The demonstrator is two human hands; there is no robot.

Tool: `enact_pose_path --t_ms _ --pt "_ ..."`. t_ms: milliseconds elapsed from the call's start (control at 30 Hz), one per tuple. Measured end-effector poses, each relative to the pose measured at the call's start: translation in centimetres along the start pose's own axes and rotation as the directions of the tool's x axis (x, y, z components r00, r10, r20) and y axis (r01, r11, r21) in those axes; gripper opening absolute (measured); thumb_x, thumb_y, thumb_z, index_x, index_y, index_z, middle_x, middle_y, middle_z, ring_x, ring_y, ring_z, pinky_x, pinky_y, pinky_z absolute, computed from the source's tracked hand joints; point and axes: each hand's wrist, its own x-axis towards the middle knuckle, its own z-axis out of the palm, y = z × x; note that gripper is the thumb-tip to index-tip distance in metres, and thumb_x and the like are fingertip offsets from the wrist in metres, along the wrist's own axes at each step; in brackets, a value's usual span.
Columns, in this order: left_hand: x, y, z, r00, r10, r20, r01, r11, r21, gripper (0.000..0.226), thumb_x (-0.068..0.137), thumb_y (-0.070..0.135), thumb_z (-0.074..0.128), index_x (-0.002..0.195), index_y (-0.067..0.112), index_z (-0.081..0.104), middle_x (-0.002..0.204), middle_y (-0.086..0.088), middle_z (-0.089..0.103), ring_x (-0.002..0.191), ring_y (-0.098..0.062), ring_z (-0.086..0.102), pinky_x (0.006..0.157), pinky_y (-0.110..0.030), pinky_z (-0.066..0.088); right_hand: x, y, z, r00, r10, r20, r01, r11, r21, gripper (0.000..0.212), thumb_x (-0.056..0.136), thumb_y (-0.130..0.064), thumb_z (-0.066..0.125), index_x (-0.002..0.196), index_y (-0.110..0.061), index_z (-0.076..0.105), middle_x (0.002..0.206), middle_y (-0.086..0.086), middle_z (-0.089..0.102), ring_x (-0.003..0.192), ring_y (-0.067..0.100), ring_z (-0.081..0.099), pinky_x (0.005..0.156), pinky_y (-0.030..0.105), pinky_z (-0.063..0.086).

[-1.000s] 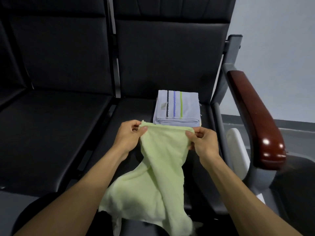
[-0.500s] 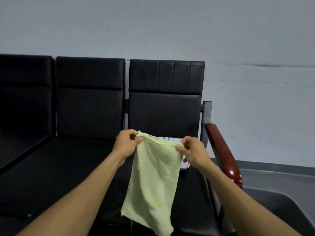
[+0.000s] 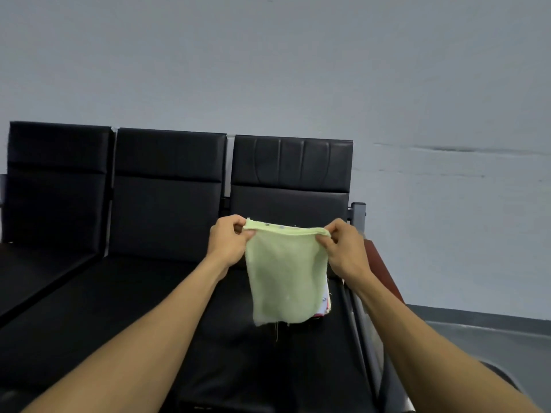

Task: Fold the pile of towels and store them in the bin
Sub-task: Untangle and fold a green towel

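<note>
The pale green towel [image 3: 286, 278] is soft, matt cloth with a slightly nubby weave (loose threads fray at its lower edge). The bench seats [image 3: 167, 192] look like smooth black leatherette with a faint sheen. The armrest [image 3: 380, 263] is reddish-brown wood; its post [image 3: 358, 216] is grey metal. The wall [image 3: 268, 70] is matt painted.

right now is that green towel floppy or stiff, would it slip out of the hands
Probably floppy: the green towel hangs limp below the left hand and right hand. Likely light, since fingertip pinches at its top corners carry it. Slipping seems unlikely; the cloth looks rough, with frayed threads.
</note>
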Motion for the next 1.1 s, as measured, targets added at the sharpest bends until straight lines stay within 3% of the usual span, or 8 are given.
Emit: enact_pose_path --t_ms 133,267,333,567,700,833,967,1100 --pt "-1.0 0.6 -0.4 0.997 0.048 0.059 -0.045 0.998 -0.045 0.006 0.099 0.014 0.062 0.098 0.018 0.067 0.095 0.001 0.071 0.084 -0.011 0.066 0.069 -0.023 0.050 -1.3 -0.9 -0.6 0.998 0.063 0.009 -0.064 0.993 0.103 0.010 0.099 -0.020 0.058 0.097 -0.010 0.057 0.090 -0.003 0.062 0.083 0.011 0.058 0.068 0.023 0.045" --pt "-2.2 0.2 -0.6 0.990 0.081 0.112 -0.071 0.994 -0.086 0.015 0.103 0.019 0.049 0.089 0.025 0.051 0.089 -0.012 0.063 0.072 -0.019 0.053 0.061 -0.036 0.042 -3.0 -1.6 -1.3 0.996 0.085 0.001 -0.083 0.973 0.215 0.007 0.096 -0.018 0.063 0.091 -0.013 0.061 0.085 -0.001 0.066 0.078 0.009 0.060 0.068 0.023 0.047" --pt "-2.8 -0.1 -0.3 0.991 0.073 0.115 -0.063 0.995 -0.083 0.014 0.103 0.018 0.046 0.090 0.024 0.048 0.081 -0.006 0.055 0.071 -0.016 0.047 0.062 -0.035 0.038 -3.7 -1.6 -1.3 0.994 0.106 0.004 -0.104 0.963 0.247 0.007 0.095 -0.017 0.064 0.090 -0.012 0.061 0.085 -0.001 0.066 0.076 0.008 0.059 0.066 0.022 0.045" --pt "-3.3 -4.4 2.2 0.991 -0.031 0.128 0.038 0.998 -0.051 0.012 0.101 0.020 0.051 0.099 0.013 0.061 0.094 -0.017 0.067 0.077 -0.024 0.060 0.069 -0.041 0.048 -4.3 2.4 1.4 0.978 0.206 0.026 -0.206 0.951 0.231 0.007 0.093 -0.016 0.065 0.093 -0.009 0.063 0.090 0.004 0.068 0.081 0.012 0.062 0.066 0.023 0.047" --pt "-2.9 -9.3 4.6 0.981 -0.107 0.162 0.105 0.994 0.022 0.020 0.099 0.022 0.055 0.090 0.008 0.065 0.087 -0.019 0.069 0.074 -0.023 0.060 0.063 -0.035 0.044 -4.2 7.4 4.8 0.949 0.309 0.060 -0.315 0.933 0.177 0.009 0.091 -0.019 0.067 0.087 -0.013 0.062 0.087 0.004 0.071 0.085 0.020 0.067 0.071 0.035 0.053" --pt "-2.4 -14.1 7.1 0.971 -0.184 0.153 0.169 0.980 0.108 0.018 0.095 0.022 0.062 0.084 0.010 0.068 0.081 -0.012 0.070 0.077 -0.032 0.065 0.068 -0.048 0.052 -4.4 12.4 8.4 0.933 0.350 0.083 -0.358 0.927 0.108 0.013 0.089 -0.021 0.070 0.080 -0.018 0.063 0.080 0.000 0.070 0.080 0.017 0.068 0.075 0.039 0.056" --pt "-2.0 -17.6 8.7 0.962 -0.225 0.156 0.205 0.970 0.133 0.014 0.096 0.020 0.063 0.084 0.017 0.070 0.080 -0.007 0.069 0.071 -0.022 0.063 0.064 -0.037 0.051 -4.2 16.0 10.8 0.921 0.377 0.101 -0.385 0.919 0.085 0.014 0.088 -0.023 0.074 0.078 -0.018 0.067 0.078 -0.005 0.069 0.075 0.014 0.066 0.072 0.033 0.054" --pt "-1.8 -20.8 10.6 0.941 -0.280 0.190 0.250 0.953 0.169 0.017 0.100 0.020 0.058 0.084 0.015 0.060 0.075 -0.008 0.064 0.065 -0.019 0.054 0.060 -0.030 0.045 -4.8 19.1 13.0 0.897 0.400 0.188 -0.415 0.909 0.047 0.019 0.095 -0.023 0.065 0.083 -0.016 0.052 0.069 0.006 0.069 0.050 0.018 0.066 0.064 0.037 0.051"
